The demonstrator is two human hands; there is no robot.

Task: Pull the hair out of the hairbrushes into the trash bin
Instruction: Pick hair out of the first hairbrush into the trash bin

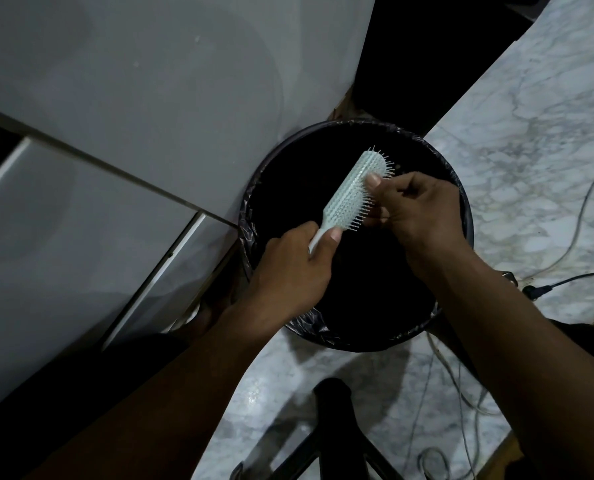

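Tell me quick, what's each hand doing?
Left hand: grips the hairbrush handle.
Right hand: pinches the hairbrush bristles; hair too fine to see.

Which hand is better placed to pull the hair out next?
Likely the right hand: its fingers pinch the pale plastic hairbrush at its bristles, over the round black-lined trash bin; the left hand grips the handle.

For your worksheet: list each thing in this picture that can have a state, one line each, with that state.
hairbrush: held tilted over the bin, no hair visible in the bristles
left hand: grips the brush handle
right hand: thumb and fingers pinch at the bristles
bin: open, lined with a black bag, inside too dark to tell
cable: lying loose on the floor
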